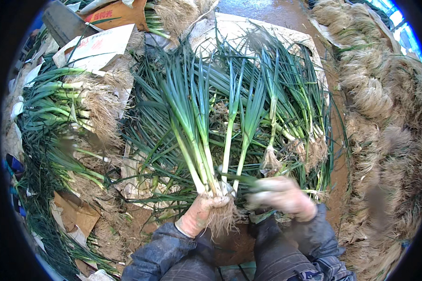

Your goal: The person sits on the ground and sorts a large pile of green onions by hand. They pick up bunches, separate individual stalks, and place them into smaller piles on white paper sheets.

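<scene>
My left hand (207,210) grips several scallions (204,158) low on their white stems. Their green leaves fan out away from me, and a pale tuft of roots (222,217) hangs below the fingers. To the right, my right hand (283,198) is blurred by motion, close beside the held stems. A dark green leaf (241,178) shows at its fingertips, but whether the fingers hold it cannot be told. Beyond both hands lies a loose heap of scallions (155,119), with more rooted stems (314,144) along its right side.
On the left are bundled scallions (63,109) with roots facing inward, a white sheet (95,45) and torn cardboard (76,212). A long bank of stacked root ends (379,140) lines the right, past a strip of brown floor (337,116). A grey board (69,24) stands at upper left.
</scene>
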A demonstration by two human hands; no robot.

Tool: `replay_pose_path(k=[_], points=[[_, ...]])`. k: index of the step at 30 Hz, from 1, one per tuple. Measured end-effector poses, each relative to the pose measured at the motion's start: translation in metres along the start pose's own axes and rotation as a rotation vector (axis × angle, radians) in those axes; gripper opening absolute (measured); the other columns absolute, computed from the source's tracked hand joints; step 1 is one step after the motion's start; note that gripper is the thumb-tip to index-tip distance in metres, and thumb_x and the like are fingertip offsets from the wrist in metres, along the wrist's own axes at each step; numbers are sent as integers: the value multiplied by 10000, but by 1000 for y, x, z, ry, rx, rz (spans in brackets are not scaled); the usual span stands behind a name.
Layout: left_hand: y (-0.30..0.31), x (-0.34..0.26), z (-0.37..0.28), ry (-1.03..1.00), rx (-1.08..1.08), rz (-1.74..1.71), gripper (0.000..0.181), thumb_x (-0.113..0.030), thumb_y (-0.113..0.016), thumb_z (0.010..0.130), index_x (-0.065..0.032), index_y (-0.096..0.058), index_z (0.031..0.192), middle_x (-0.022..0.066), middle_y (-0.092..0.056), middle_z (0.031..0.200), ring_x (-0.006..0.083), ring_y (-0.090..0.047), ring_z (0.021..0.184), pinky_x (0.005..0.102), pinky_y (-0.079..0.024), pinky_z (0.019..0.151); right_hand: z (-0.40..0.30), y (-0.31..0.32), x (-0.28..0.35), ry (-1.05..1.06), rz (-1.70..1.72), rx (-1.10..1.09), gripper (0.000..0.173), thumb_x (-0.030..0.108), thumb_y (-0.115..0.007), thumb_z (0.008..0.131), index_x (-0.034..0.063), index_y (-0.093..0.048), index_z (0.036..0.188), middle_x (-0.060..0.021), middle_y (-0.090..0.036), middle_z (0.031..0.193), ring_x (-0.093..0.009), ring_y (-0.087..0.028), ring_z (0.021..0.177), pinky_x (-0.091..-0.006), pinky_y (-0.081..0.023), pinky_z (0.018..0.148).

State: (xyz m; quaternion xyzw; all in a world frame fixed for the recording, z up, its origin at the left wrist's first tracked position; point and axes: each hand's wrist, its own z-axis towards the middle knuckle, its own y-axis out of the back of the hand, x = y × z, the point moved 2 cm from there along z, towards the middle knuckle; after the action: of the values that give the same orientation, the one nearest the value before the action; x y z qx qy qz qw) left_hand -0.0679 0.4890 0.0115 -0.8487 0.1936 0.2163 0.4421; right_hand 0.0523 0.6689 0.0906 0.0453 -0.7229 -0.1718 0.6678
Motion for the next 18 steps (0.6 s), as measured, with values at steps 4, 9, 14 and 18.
replay_pose_path(k=[4, 9, 14, 18], points=[[-5, -3, 11, 10, 49, -29, 305, 16, -690, 772, -31, -590, 1056, 37, -628, 974, 133, -603, 907, 249, -491, 805, -47, 62, 0, -122, -48, -491, 251, 277, -548, 928, 49, -648, 895, -43, -592, 718, -148, -526, 559, -280, -443, 516], [-16, -8, 2, 67, 65, -39, 429, 49, -645, 795, -13, -532, 1204, 64, -606, 1075, 178, -607, 991, 277, -500, 887, -60, 58, -24, -746, -252, -475, 228, 297, -602, 918, 86, -686, 939, 49, -573, 696, -41, -440, 521, -208, -341, 440], [-9, -2, 1, 115, -5, -212, 377, 35, -563, 855, 29, -517, 1229, 109, -605, 1092, 191, -620, 981, 277, -522, 870, -58, 9, -28, -711, 469, -267, 232, 230, -610, 912, 16, -660, 986, 5, -606, 746, -73, -523, 638, -217, -425, 599], [-9, -8, -15, 212, -50, -177, 350, -117, -514, 915, 48, -498, 1223, 53, -588, 864, 135, -564, 686, 250, -478, 592, -114, -14, -90, -628, 651, -389, 330, 302, -540, 941, 8, -669, 1014, -34, -637, 892, -109, -535, 683, -235, -447, 663]])
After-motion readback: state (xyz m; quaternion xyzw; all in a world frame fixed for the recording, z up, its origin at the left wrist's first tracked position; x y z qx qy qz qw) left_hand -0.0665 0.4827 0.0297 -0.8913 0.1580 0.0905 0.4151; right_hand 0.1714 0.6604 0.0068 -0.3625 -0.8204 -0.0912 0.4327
